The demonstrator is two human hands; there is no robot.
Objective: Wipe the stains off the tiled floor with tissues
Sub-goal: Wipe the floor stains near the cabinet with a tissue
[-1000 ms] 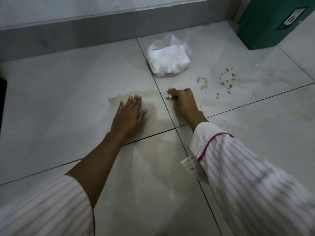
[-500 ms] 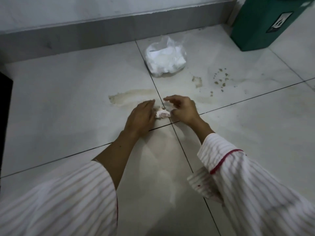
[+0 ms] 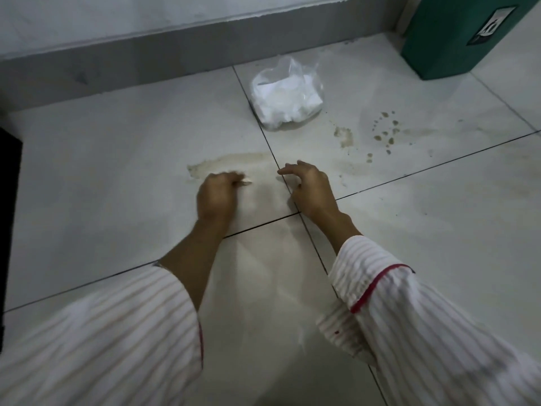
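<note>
Tiled floor (image 3: 102, 177), pale, cut by dark grout lines that cross just below the right hand. Landmark: the tissue bag (image 3: 288, 98), clear plastic stuffed with white tissues, lying near the grey skirting (image 3: 146, 57). Skirting closes the far edge behind the bag; a green bin (image 3: 456, 36) stands to the bag's right at the corner. Dark object (image 3: 8, 230) at the frame's left edge, well left of the bag. Bare tile lies open left of the bag and nearer the camera.

Count: one bag, one bin, two hands, two striped sleeves. Stains: one long brown smear (image 3: 234, 161) below-left of the bag, one small patch (image 3: 344, 136) just below-right of it, a scatter of spots (image 3: 386, 133) farther right.

Left hand (image 3: 216, 194) curled tight, blurred, knuckles up, clamped on a small wad of tissue (image 3: 245, 182) pressed onto the smear's near edge. Right hand (image 3: 310, 186) loosely open, fingers bent, holding nothing, fingertips low over the grout line below the bag. Hands apart.
</note>
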